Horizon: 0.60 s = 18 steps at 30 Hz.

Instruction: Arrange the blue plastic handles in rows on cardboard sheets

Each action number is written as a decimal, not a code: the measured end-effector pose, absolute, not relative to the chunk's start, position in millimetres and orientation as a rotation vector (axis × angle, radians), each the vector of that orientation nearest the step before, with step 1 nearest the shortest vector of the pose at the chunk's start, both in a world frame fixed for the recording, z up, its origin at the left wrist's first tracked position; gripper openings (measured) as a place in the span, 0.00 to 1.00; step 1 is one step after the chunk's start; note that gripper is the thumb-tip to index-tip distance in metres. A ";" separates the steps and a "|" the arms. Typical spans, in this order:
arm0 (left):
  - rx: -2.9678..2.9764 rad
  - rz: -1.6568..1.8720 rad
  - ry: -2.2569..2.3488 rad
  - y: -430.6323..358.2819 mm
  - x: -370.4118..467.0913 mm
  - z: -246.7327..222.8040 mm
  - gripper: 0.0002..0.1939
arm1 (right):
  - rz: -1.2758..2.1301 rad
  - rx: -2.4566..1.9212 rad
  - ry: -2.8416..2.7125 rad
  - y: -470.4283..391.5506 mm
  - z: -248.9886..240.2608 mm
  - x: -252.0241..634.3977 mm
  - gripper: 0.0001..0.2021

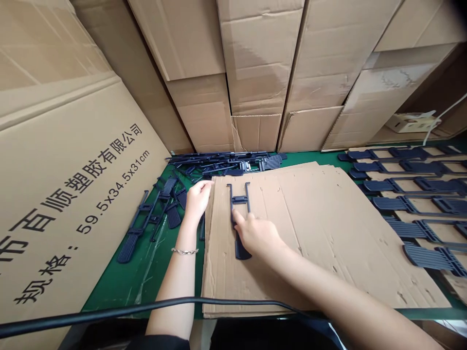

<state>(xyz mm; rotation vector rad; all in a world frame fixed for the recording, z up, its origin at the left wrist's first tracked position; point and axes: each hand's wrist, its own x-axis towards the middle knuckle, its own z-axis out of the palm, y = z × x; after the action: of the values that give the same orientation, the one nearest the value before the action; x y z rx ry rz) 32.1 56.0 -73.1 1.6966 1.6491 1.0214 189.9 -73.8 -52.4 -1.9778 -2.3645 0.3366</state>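
A dark blue-black plastic bracket (240, 199) lies on the cardboard sheets (310, 233), its two hooked prongs pointing away from me and its ribbed flat end towards me. My right hand (257, 234) is closed over its middle, thumb and forefinger at the side rail; the palm hides part of the bracket. At the far left corner of the sheets is my left hand (199, 198), its fingers curled together. Whether it pinches the cardboard edge or a small thing is hidden. Beside it, more loose brackets (171, 194) lie on the green table (146, 279).
Rows of similar brackets (430, 257) lie on cardboard at the right. A heap of them (226, 161) sits behind the sheets. A large printed carton (83, 194) walls off the left, and stacked boxes (255, 68) stand behind. A black cable (146, 307) crosses the front.
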 end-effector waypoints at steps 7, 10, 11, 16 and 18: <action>1.708 0.972 1.668 58.9 19.5 -77.2 0.19 | 0.429 -2.114 -2.156 -58.7 -57.5 157.6 0.18; 1.717 0.890 1.659 56.9 20.5 -78.7 0.18 | 0.561 -2.098 -2.067 -56.8 -51.5 160.1 0.13; 1.716 0.861 1.653 56.1 21.4 -79.3 0.18 | 0.611 -2.073 -2.035 -55.3 -49.3 163.4 0.13; 1.715 0.763 1.612 54.0 26.5 -82.4 0.17 | 0.845 -1.935 -1.835 -42.3 -52.5 187.5 0.15; 1.717 0.733 1.591 54.2 28.6 -84.3 0.17 | 0.928 -1.896 -1.776 -37.7 -61.8 193.7 0.15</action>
<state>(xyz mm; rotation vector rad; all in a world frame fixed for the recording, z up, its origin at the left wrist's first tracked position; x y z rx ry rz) 28.6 54.2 -84.3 1.7175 1.5912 0.7332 193.7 -37.7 -61.8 -1.8962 -1.7755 0.9279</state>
